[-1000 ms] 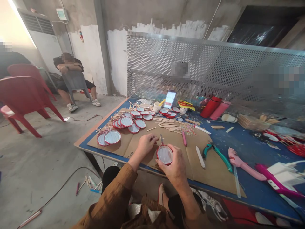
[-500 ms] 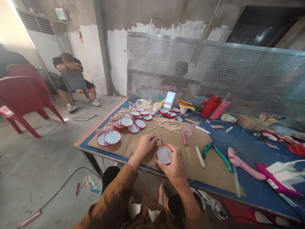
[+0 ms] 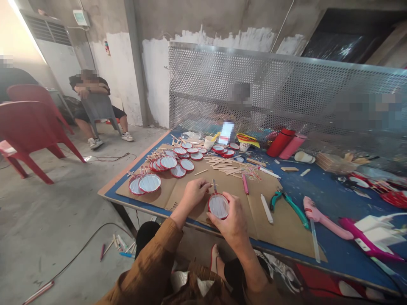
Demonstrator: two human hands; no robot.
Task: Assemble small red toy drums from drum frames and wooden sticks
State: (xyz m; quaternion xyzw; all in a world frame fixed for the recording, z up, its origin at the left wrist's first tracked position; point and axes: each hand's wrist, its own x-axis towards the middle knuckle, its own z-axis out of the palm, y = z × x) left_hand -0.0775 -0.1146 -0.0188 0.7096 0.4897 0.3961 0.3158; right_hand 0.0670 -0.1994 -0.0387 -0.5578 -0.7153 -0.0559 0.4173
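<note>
My right hand grips a small round disc with a red rim, a whitish face and thin lines running across it, held just above the cardboard by the table's front edge. A flat strip sticks out from the disc's far side. Left of that strip, my left hand is closed in a pinch on a thin wooden stick, whose end shows past the fingers and reaches across the strip. Whether the stick is fixed to the strip, I cannot tell. Several similar red-rimmed discs with sticks lie to the left.
Flat wooden sticks lie behind my hands on the cardboard. To the right are a pink tube, a white tube, teal-handled pliers and a pink glue gun. A perforated metal panel borders the table's back.
Hardly anything differs. The view has shifted very slightly; both hands and the disc keep the same pose.
</note>
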